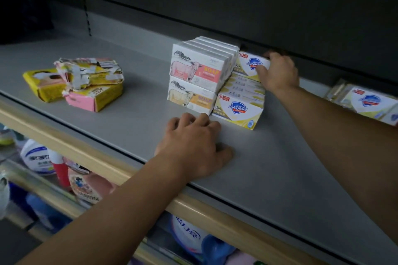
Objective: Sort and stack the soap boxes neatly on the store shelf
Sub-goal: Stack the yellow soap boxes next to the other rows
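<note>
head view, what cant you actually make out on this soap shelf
- Head view: how many Safeguard boxes stand behind the top one; the right hand gripping it hides them.
- Rows behind the sheep soap boxes: front boxes cover them.
- Safeguard packs at right: cut by the frame edge, blurred.
- Torn yellow packs: print too blurred to read.
- Left hand rests on the shelf; fingertips curled under, unseen.

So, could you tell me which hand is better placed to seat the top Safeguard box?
Right hand: it already grips the top Safeguard box. The left hand rests on the shelf.
</note>
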{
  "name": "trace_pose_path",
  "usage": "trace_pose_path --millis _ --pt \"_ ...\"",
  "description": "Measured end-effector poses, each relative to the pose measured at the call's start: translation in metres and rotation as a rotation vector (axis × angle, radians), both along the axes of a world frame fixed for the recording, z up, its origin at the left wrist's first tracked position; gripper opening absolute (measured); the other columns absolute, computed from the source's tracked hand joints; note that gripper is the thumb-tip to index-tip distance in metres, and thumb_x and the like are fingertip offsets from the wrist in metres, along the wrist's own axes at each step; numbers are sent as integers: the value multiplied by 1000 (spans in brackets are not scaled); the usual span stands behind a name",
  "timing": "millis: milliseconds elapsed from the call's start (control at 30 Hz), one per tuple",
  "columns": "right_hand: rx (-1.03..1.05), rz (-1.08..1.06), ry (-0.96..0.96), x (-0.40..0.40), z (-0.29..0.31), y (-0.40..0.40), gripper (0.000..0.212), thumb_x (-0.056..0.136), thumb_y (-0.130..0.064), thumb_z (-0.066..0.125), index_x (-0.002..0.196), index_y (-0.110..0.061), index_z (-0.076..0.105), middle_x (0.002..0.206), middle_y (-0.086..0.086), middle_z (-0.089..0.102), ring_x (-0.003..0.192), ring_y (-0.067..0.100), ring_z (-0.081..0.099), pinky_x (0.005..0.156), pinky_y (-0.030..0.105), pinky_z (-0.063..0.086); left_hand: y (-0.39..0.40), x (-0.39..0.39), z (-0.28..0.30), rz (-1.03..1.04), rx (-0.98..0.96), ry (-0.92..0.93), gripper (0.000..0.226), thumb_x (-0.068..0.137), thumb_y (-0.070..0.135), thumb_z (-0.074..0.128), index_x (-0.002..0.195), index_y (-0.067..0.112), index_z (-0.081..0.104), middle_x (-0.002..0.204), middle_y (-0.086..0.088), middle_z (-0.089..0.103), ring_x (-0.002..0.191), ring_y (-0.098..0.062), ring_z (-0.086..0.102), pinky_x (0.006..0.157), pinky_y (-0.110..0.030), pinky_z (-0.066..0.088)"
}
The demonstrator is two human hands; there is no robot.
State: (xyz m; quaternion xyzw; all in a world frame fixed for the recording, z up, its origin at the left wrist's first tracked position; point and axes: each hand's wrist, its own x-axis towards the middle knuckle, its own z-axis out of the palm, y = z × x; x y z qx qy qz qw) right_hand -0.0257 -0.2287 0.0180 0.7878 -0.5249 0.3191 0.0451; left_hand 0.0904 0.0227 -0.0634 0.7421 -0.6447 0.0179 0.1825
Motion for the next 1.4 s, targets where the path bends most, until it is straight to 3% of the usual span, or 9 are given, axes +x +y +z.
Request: trace_pose_path --millis 167,400,633,733,900,1033,1200,1400 --pt "53 -3 32 -16 10 19 61 89 -48 57 142 -20 44 137 17 47 126 39 45 102 42 41 3 0 3 -3 28 17 55 80 69 38 120 34 52 122 9 49 127 -22 36 107 -41 24" --pt "142 111 -45 -87 -22 94 51 92 -43 55 138 -20 49 142 7 45 131 27 44 106 34 35 5 0 7 12 29 14 56 80 70 44 120 33 59 125 7 54 123 -25 42 103 -41 31" --pt "345 85 160 -181 -64 174 52 93 -45 55 137 -18 52 142 5 48 132 27 42 111 30 29 14 -9 17 15 8 -27 65 75 69 34 109 25 67 120 -2 66 115 -30 56 96 -41 47" --pt "408 38 191 -192 -64 179 55 94 -51 49 140 -20 48 146 2 43 135 26 38 113 33 29 16 -13 20 14 0 -25 52 83 63 43 106 23 67 113 -5 69 108 -31 60 87 -41 52" --pt "372 30 190 -190 -68 181 54 93 -51 45 138 -22 48 144 0 44 134 26 37 110 34 31 12 -42 29 -66 -126 101 41 86 39 65 123 22 65 121 -5 68 111 -28 62 93 -39 50" --pt "377 64 202 -195 -66 178 56 93 -54 45 140 -24 48 144 1 45 134 27 37 112 33 30 -16 -96 56 -215 -269 213 33 86 33 66 116 19 68 105 -4 72 99 -25 66 88 -31 50" --pt "381 160 234 -212 -67 177 58 96 -54 41 145 -25 42 152 -2 38 139 22 32 115 29 23 -77 -151 89 -281 -282 315 35 90 32 64 123 21 64 111 4 69 91 -13 65 87 -22 45" --pt "319 182 190 -210 -74 174 52 94 -48 43 137 -19 50 145 2 45 134 25 36 113 31 26 -159 -190 98 -279 -262 261 42 90 37 64 128 21 60 121 2 67 101 -19 66 91 -23 41"
